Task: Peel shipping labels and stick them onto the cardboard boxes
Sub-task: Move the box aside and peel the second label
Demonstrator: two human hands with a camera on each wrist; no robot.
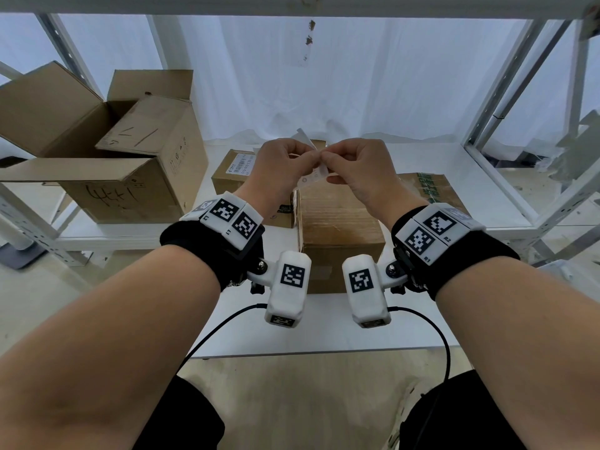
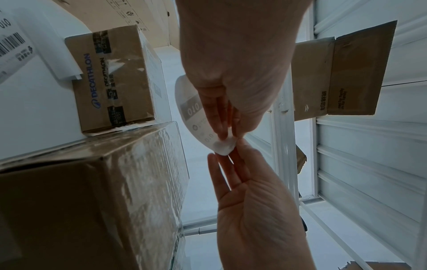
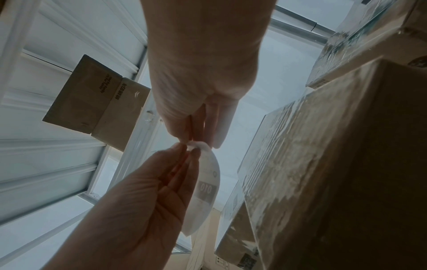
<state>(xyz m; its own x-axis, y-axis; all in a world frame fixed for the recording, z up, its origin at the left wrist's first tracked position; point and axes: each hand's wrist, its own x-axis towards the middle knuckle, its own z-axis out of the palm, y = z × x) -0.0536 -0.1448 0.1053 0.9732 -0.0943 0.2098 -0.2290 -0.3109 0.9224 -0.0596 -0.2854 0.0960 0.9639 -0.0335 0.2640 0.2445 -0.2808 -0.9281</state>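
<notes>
A white shipping label [image 1: 316, 175] printed "010" hangs between my two hands, above a brown taped cardboard box [image 1: 341, 222]. My left hand [image 1: 313, 157] pinches one corner of it with thumb and fingertips. My right hand [image 1: 325, 160] pinches the same corner from the other side. In the left wrist view the label [image 2: 191, 109] lies along the right hand's fingers, and my left hand [image 2: 231, 151] grips its rounded tip. The right wrist view shows the label [image 3: 208, 186] curving down beside my right hand [image 3: 189, 148], with the taped box [image 3: 335, 146] close by.
A Decathlon box [image 2: 110, 78] stands behind the taped box [image 2: 92, 182]. A small box bearing a barcode label [image 1: 233, 170] sits further back. Large open boxes [image 1: 130, 157] fill the left, and a flattened carton [image 1: 431, 190] lies at the right. White table [image 1: 324, 329], metal shelf frame [image 1: 519, 125].
</notes>
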